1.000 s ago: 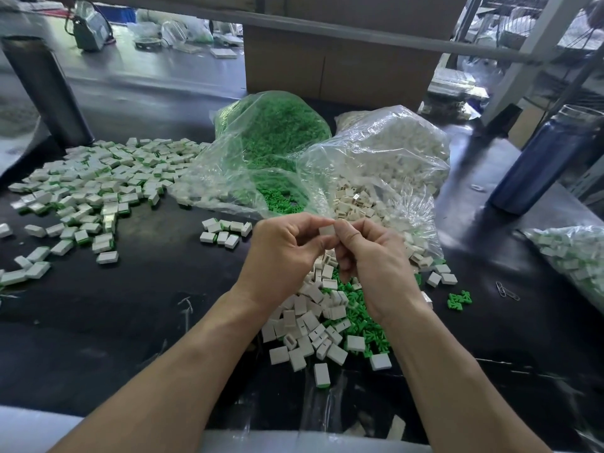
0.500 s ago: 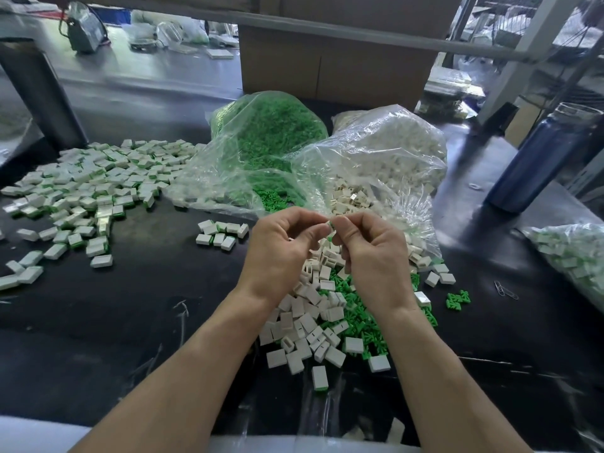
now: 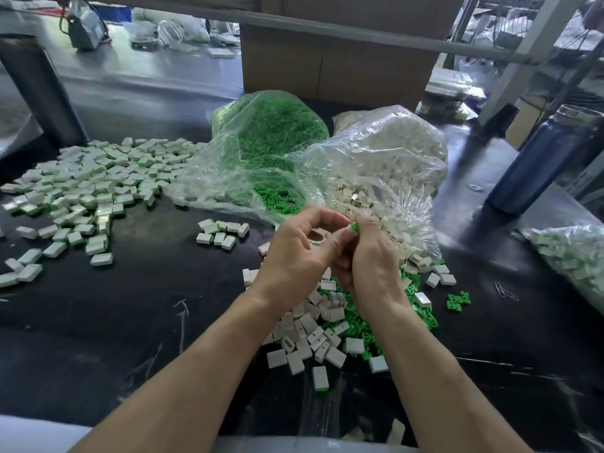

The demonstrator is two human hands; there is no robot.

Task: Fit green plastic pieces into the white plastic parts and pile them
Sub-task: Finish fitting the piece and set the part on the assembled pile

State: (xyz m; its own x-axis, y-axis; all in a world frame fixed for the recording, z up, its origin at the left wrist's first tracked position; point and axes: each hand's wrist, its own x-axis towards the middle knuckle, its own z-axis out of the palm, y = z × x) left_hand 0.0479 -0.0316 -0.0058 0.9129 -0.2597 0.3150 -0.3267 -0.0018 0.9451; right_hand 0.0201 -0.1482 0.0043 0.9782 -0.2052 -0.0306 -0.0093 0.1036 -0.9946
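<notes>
A green piece [image 3: 353, 227] is pinched between both hands' fingertips above loose white parts [image 3: 305, 331] and green pieces [image 3: 421, 313]. Assembled parts [image 3: 88, 188] lie heaped far left on the tabletop.

we see a dark worktable [image 3: 98, 338], a grey post [image 3: 39, 93] far left, a cardboard box [image 3: 336, 60] behind, metal shelving [image 3: 536, 37] far right, daylight glinting.

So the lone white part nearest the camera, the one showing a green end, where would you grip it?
Pinch the white part across its two long sides, coming from above. It lies flat and apart from the pile, so both sides look free; the green end points toward the camera.
</notes>
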